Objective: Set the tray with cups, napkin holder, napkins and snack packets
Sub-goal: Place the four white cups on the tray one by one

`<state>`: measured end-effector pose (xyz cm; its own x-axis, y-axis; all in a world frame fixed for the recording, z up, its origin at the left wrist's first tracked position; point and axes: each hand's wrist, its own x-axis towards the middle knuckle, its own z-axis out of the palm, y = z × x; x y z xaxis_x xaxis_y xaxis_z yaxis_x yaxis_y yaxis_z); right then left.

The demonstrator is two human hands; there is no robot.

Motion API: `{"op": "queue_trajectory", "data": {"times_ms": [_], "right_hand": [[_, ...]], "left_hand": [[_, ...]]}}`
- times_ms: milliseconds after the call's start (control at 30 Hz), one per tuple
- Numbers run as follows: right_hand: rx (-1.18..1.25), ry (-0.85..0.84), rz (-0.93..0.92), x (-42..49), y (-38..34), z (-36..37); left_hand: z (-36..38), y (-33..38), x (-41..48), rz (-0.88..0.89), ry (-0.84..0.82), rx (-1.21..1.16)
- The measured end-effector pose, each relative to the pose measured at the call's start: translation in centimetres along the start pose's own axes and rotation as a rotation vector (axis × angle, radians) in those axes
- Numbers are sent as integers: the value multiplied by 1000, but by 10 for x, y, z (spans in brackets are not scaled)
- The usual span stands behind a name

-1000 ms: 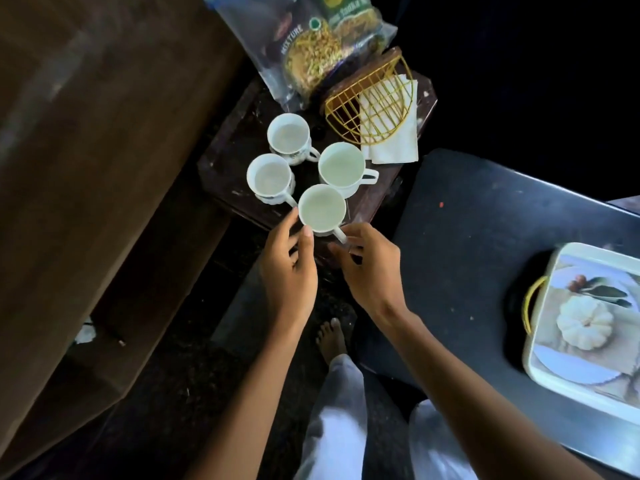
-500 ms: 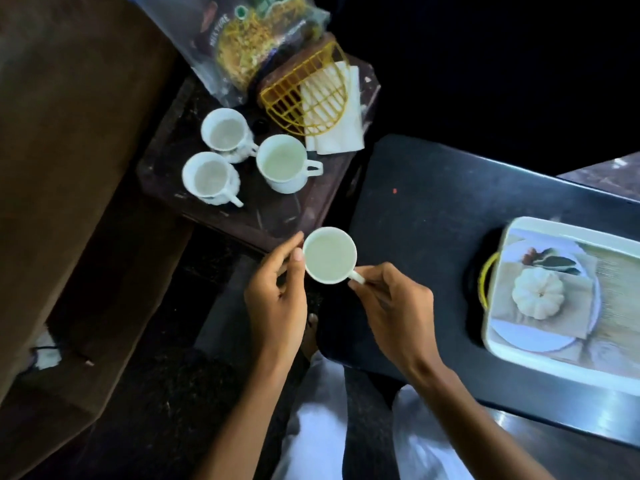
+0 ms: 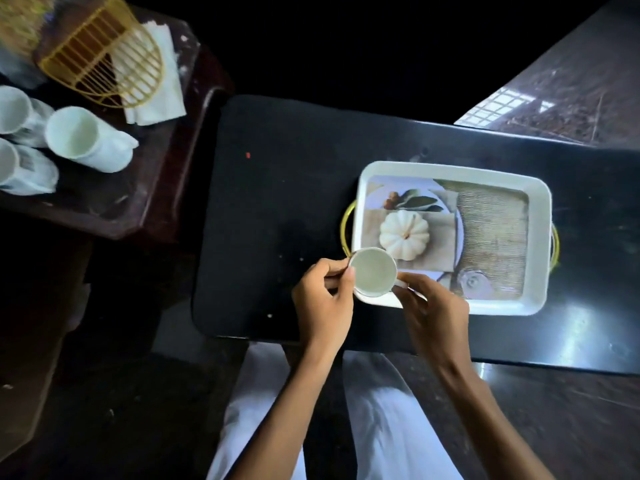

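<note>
A white cup (image 3: 372, 271) hangs over the near left corner of the white tray (image 3: 540, 202), which has a pumpkin picture and yellow handles. My left hand (image 3: 323, 301) pinches the cup's rim on its left side, and my right hand (image 3: 431, 310) holds its handle. Three more white cups (image 3: 74, 133) stand on the dark brown side table (image 3: 114, 209) at the left. Behind them lies the yellow wire napkin holder (image 3: 104, 69) on white napkins (image 3: 162, 95). A snack packet (image 3: 17, 19) shows blurred at the top left corner.
The tray rests on a black table (image 3: 277, 202) in front of me. My legs in white trousers (image 3: 381, 427) are below the table's near edge. A grey surface (image 3: 571, 91) lies at the far right.
Both hands lifted one cup off the side table and carried it right, over the black table to the tray's near left corner. The view swung right with them.
</note>
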<state>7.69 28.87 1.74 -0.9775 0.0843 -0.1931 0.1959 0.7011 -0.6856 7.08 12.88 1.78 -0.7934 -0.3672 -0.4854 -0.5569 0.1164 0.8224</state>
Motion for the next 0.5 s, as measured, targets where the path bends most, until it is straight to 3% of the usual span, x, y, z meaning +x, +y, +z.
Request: {"op": "queue_trajectory", "data": {"times_ms": [200,500], "right_hand": [[67,-91,55,13,44,-12],[80,-169,21,22,59,-9]], "left_hand": [[44,-12,-7,-42,-1,109],[54,-20,-5,-39,24,194]]}}
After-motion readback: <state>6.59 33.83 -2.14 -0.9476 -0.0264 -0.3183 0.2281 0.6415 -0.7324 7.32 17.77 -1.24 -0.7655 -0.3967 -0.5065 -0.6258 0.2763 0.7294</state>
